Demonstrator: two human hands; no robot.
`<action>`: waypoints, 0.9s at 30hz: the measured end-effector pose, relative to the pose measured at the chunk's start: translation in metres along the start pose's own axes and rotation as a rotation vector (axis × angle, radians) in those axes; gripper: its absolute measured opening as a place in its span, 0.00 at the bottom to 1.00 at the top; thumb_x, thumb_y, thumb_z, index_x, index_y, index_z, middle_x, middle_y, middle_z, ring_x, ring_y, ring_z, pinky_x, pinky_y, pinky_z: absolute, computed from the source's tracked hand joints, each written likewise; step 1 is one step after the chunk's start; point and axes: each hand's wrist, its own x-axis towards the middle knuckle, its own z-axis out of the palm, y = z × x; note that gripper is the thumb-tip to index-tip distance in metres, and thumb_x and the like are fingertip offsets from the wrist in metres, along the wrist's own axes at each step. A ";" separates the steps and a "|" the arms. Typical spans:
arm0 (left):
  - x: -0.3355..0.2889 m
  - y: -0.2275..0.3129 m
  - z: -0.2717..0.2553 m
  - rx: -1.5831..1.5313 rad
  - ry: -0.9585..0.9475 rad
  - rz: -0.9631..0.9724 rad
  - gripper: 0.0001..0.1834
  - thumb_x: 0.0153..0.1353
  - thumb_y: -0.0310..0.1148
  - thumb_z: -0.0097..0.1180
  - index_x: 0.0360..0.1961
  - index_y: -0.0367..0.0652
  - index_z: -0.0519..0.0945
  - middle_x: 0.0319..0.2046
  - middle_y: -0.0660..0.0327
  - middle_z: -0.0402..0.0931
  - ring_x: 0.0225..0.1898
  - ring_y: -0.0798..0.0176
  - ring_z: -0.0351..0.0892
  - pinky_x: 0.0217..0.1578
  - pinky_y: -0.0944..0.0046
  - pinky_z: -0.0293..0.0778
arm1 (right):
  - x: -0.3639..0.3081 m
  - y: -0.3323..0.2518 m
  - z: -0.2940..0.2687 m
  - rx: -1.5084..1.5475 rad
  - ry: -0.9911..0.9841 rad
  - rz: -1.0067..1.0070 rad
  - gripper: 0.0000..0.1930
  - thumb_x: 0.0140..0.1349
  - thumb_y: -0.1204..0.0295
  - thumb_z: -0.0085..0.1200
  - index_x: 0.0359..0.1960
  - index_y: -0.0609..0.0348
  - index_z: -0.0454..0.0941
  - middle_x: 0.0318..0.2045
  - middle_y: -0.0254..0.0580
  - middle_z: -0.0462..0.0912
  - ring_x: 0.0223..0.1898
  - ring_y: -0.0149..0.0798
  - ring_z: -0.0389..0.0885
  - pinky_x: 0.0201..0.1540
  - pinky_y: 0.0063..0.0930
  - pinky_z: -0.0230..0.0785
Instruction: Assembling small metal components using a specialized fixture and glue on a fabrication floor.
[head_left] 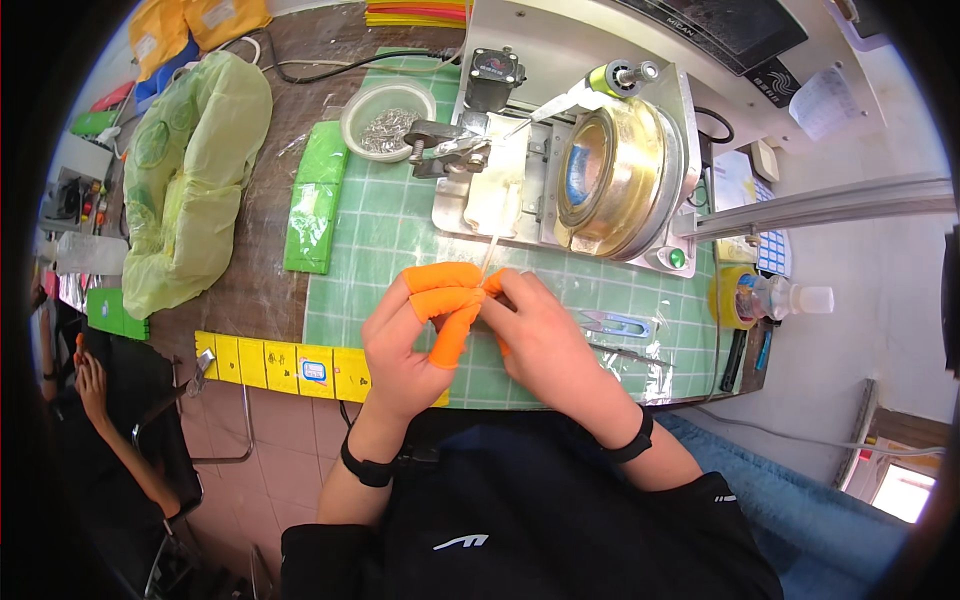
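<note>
My left hand and my right hand meet over the green gridded cutting mat, just in front of a bench machine. Orange finger cots cover fingers on both. Between the closed fingertips is a thin pale strand that points up toward the machine; its lower end is hidden by the fingers. Both hands pinch at the same spot. A cream-coloured pad lies on the machine beside a metal clamp. Right of my right hand lie small blue-handled thread snips.
A large tape roll sits on the machine. Left of it stand a bowl of small metal parts, a green packet and a yellow-green lined container. Yellow tape edges the table. A clear bottle stands right. A co-worker's hand shows at far left.
</note>
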 end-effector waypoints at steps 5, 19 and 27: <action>-0.001 -0.001 -0.002 -0.026 0.015 -0.005 0.08 0.61 0.16 0.60 0.41 0.33 0.84 0.47 0.51 0.80 0.34 0.69 0.80 0.22 0.75 0.75 | -0.008 -0.010 -0.005 0.087 0.002 0.053 0.13 0.57 0.83 0.57 0.44 0.64 0.76 0.40 0.49 0.73 0.46 0.53 0.75 0.48 0.43 0.72; 0.002 0.001 -0.002 -0.090 0.038 -0.033 0.07 0.62 0.17 0.61 0.41 0.33 0.84 0.47 0.52 0.80 0.34 0.70 0.80 0.22 0.75 0.75 | 0.020 -0.022 -0.015 -0.102 0.268 0.114 0.18 0.65 0.82 0.51 0.57 0.70 0.70 0.43 0.57 0.73 0.45 0.58 0.75 0.47 0.45 0.71; 0.001 0.000 -0.005 -0.066 0.046 -0.040 0.07 0.61 0.16 0.61 0.40 0.33 0.84 0.47 0.51 0.81 0.34 0.69 0.81 0.22 0.75 0.75 | -0.006 -0.020 -0.024 0.063 0.263 0.126 0.20 0.68 0.82 0.50 0.62 0.68 0.69 0.48 0.58 0.76 0.45 0.57 0.78 0.49 0.41 0.73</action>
